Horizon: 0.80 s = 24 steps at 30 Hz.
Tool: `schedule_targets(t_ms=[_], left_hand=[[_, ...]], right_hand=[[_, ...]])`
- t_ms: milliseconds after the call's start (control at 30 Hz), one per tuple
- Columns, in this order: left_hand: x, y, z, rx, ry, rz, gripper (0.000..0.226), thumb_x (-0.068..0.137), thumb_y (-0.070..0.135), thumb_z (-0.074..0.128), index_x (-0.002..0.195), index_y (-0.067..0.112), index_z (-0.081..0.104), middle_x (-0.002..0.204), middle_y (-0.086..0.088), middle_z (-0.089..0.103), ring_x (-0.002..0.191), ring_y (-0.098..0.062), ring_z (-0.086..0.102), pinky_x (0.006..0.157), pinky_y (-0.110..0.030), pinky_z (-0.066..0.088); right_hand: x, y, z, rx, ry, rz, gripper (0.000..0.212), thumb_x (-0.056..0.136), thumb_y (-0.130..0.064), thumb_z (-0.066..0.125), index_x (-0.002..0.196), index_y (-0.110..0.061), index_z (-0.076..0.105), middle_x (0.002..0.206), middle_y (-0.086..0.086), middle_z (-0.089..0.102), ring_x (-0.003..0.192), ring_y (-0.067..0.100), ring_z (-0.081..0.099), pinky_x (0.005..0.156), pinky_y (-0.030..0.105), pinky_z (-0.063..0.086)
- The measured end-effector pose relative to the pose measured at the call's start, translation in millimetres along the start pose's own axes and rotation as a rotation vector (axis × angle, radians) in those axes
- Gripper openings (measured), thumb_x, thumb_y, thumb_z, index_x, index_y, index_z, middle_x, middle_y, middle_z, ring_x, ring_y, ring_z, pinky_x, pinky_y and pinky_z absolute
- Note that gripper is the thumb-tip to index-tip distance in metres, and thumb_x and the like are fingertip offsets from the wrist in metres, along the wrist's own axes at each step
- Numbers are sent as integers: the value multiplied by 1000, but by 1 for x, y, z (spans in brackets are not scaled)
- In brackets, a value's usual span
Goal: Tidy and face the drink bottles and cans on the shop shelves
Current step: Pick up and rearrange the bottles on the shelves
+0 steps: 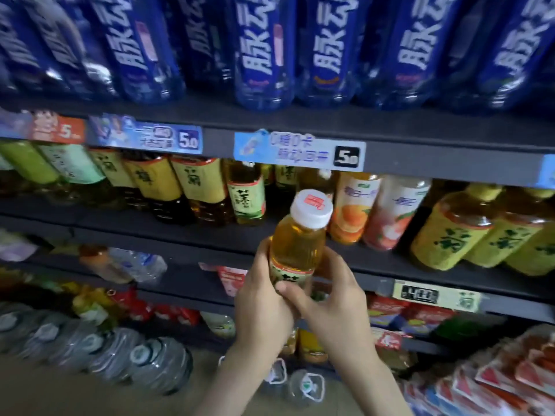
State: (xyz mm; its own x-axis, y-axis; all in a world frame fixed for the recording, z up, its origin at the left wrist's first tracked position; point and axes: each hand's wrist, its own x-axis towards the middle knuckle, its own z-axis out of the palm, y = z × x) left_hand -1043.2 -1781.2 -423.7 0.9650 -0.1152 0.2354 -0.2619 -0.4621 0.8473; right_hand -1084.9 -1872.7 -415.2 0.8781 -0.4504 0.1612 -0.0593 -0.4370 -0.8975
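Nearest me, my left hand (pixel 264 301) and right hand (pixel 338 298) both grip the lower, labelled part of a clear plastic bottle of amber tea with a white screw cap (pixel 297 247). The fingers curl round it from either side, and my right thumb lies across the label. The bottle is off the dark middle shelf (pixel 150 232), held in front of it and leaning slightly right.

It looks full to the neck, so I judge it weighty for its size. The thin wall would give under a hard squeeze and the glossy label may slip, so the body is the place to hold, not the cap.

Beyond is a front-row gap between a green-labelled tea bottle (pixel 247 202) and an orange-printed juice bottle (pixel 351 211). Farthest up stand tall blue-labelled bottles (pixel 261 55).
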Motion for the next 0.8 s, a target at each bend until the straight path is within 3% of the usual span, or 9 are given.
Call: schedule_targets(t_ms=[67, 133, 200, 267, 367, 433, 500, 633, 800], left_hand=[[12, -17, -25, -26, -18, 14, 51, 68, 48, 48, 119, 45, 45, 111, 3, 65, 100, -21, 63, 85, -38, 52], [24, -34, -45, 57, -32, 87, 62, 70, 50, 43, 128, 31, 47, 119, -2, 62, 106, -24, 61, 84, -32, 49], [38, -42, -63, 109, -69, 116, 70, 74, 52, 33, 137, 22, 41, 129, -2, 57, 113, -22, 57, 85, -26, 44], [51, -50, -72, 105, -87, 212, 60, 79, 49, 29, 136, 33, 32, 133, 6, 49, 119, -14, 52, 91, -21, 39], [71, -61, -70, 18, -260, 292, 51, 86, 45, 34, 135, 47, 24, 137, 21, 27, 125, 9, 29, 102, -11, 26], [78, -70, -64, -24, -341, 369, 58, 90, 31, 51, 142, 35, 26, 142, 19, 25, 129, 15, 20, 102, -1, 19], [82, -78, -58, -57, -340, 382, 64, 87, 18, 63, 142, 27, 32, 143, 17, 29, 132, 12, 22, 102, 0, 21], [88, -87, -47, -81, -251, 338, 52, 88, 19, 61, 136, 17, 43, 135, 11, 45, 128, -6, 40, 101, -7, 30], [91, -91, -38, -98, -206, 293, 49, 87, 13, 64, 133, 15, 47, 131, 2, 51, 122, -11, 47, 99, -17, 38]], right_hand=[[4, -13, 36, 1, 47, 50, 59, 60, -48, 79, 109, -28, 52, 99, -14, 62, 88, 1, 58, 67, 4, 39], [7, -26, 68, 27, 122, 103, 53, 58, -49, 78, 99, -29, 52, 92, -12, 64, 84, 8, 62, 65, 10, 42], [10, -35, 94, 54, 199, 138, 48, 60, -47, 76, 98, -30, 52, 90, -11, 65, 83, 6, 62, 64, 10, 43], [13, -43, 113, 87, 287, 175, 46, 64, -42, 76, 101, -28, 53, 90, -11, 65, 82, 2, 61, 64, 4, 42], [23, -46, 123, 126, 459, 233, 50, 65, -38, 77, 107, -24, 55, 93, -11, 64, 84, 2, 61, 64, 3, 40], [29, -42, 122, 117, 524, 247, 52, 66, -35, 77, 110, -25, 51, 98, -10, 63, 86, 0, 59, 67, 5, 39], [37, -37, 120, 77, 572, 233, 53, 67, -34, 77, 111, -23, 49, 102, -5, 61, 89, 6, 60, 68, 8, 39], [54, -34, 120, -5, 596, 199, 61, 69, -33, 77, 118, -17, 44, 106, -4, 54, 99, 11, 53, 73, 19, 35], [69, -34, 122, -66, 609, 169, 75, 72, -30, 74, 132, -12, 34, 119, 6, 55, 109, 27, 54, 74, 24, 35]])
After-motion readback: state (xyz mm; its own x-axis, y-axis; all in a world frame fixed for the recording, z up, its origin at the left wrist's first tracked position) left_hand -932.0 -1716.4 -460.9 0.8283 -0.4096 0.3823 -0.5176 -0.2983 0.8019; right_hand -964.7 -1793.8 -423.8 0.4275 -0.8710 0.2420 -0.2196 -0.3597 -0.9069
